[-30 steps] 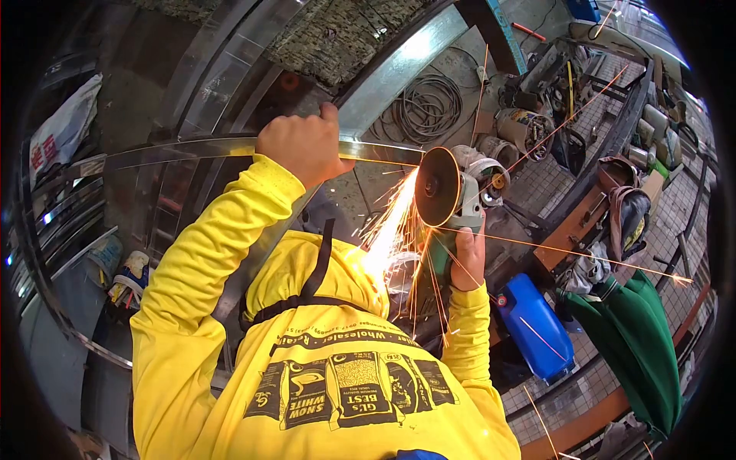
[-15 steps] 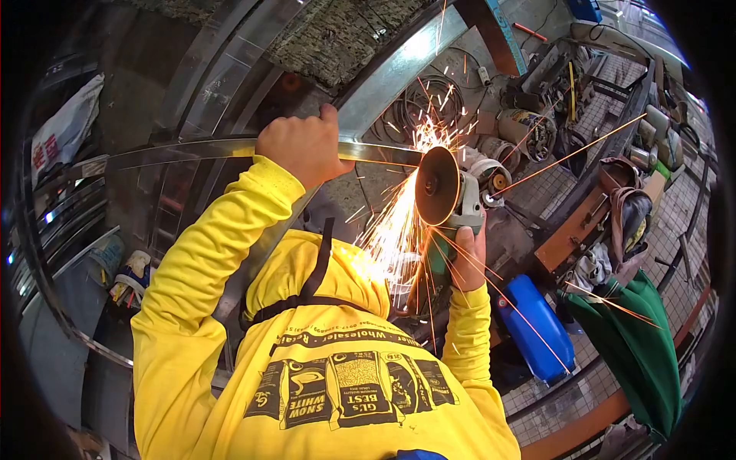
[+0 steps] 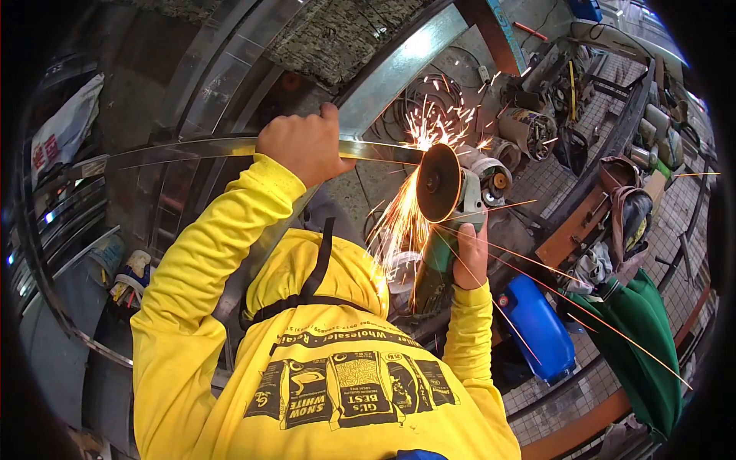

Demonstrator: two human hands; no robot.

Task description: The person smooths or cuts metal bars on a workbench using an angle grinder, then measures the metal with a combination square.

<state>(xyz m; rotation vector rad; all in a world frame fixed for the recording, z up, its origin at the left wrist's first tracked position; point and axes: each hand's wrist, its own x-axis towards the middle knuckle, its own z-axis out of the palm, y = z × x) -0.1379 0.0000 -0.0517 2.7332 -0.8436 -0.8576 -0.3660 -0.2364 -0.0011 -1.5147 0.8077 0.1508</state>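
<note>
My left hand (image 3: 303, 146) is wrapped round a long flat metal bar (image 3: 184, 149), thumb sticking up. The bar runs from the left side to the disc of an angle grinder (image 3: 469, 199). My right hand (image 3: 470, 259) is closed on the grinder's green and grey body, low on the right; its far fingers are hidden. The dark cutting disc (image 3: 438, 184) meets the bar's right end, and sparks (image 3: 402, 222) spray from there, downward and up behind the disc. Both arms wear yellow sleeves.
A blue plastic jug (image 3: 537, 330) and green cloth (image 3: 632, 345) lie to the right. Another grinder (image 3: 497, 176), cables (image 3: 418, 100) and a tin bucket (image 3: 527, 132) are behind the disc. Metal frames (image 3: 230, 69) stand at the upper left, a white sack (image 3: 67, 134) at far left.
The disc and grinder have shifted very slightly right and down. The spark spray is thinner below the disc, with stray streaks in new places. My left hand has stayed put on the bar.
</note>
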